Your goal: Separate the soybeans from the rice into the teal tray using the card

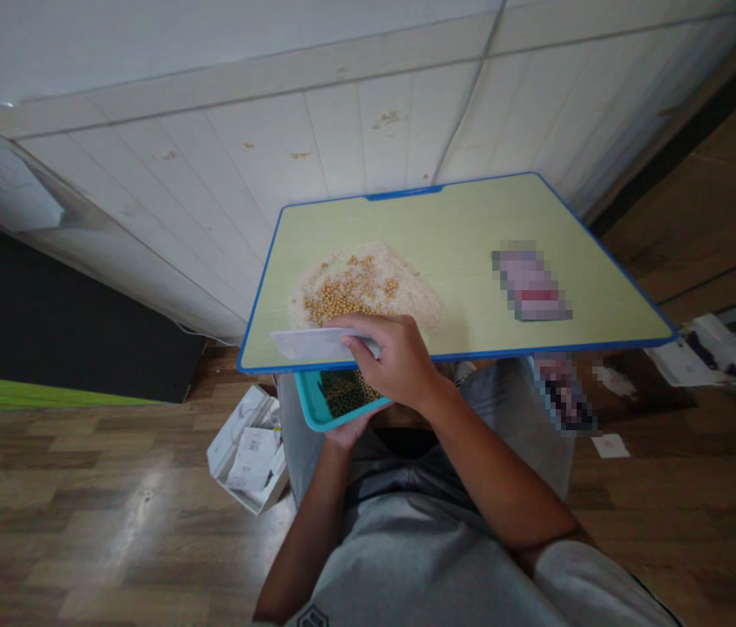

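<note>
My right hand is closed on a flat white card, standing on edge near the front rim of the table. Just beyond the card lies a spread pile of pale grains mixed with round yellow beans. Below the table edge, my left hand supports a turquoise tray from underneath, its fingers mostly hidden. Inside the tray are dark green beans and some yellow ones. The card and my right hand partly cover the pile and the tray.
The table has a pale top with a blue rim, against a white panelled wall. A blurred-out flat object lies on its right. An open white box with papers stands on the wooden floor at left; another white box is at right.
</note>
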Demonstrator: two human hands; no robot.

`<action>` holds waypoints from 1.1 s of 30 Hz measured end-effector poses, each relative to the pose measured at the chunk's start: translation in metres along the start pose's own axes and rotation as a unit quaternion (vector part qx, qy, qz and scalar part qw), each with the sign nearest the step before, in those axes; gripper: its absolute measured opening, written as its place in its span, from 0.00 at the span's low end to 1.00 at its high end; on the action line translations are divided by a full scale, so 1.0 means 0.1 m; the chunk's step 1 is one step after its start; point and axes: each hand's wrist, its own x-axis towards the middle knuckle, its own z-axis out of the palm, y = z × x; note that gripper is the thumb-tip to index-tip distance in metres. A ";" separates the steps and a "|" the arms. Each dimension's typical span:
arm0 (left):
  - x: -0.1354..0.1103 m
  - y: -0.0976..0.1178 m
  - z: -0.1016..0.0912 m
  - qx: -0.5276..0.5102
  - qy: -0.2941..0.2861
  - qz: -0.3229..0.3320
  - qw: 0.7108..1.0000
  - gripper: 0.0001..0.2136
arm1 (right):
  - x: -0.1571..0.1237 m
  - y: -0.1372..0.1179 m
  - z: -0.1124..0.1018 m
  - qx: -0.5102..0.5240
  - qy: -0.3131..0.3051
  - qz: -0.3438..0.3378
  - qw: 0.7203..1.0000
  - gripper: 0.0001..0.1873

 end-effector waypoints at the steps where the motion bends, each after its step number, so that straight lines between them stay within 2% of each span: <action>1: 0.00 0.00 0.00 0.003 -0.003 -0.001 1.000 0.29 | 0.00 0.00 0.00 0.000 0.000 0.001 1.000 0.19; 14: 0.03 -0.01 -0.07 -0.007 -0.019 -0.020 1.000 0.26 | 0.00 -0.01 -0.03 -0.005 -0.008 0.012 1.000 0.19; 21: 0.01 0.00 -0.02 -0.016 -0.028 -0.020 0.999 0.29 | 0.00 -0.01 -0.03 -0.003 0.000 0.007 1.000 0.19; 33: 0.00 -0.01 -0.01 -0.031 -0.045 -0.041 0.998 0.26 | -0.01 0.00 -0.03 -0.007 -0.004 0.009 1.000 0.19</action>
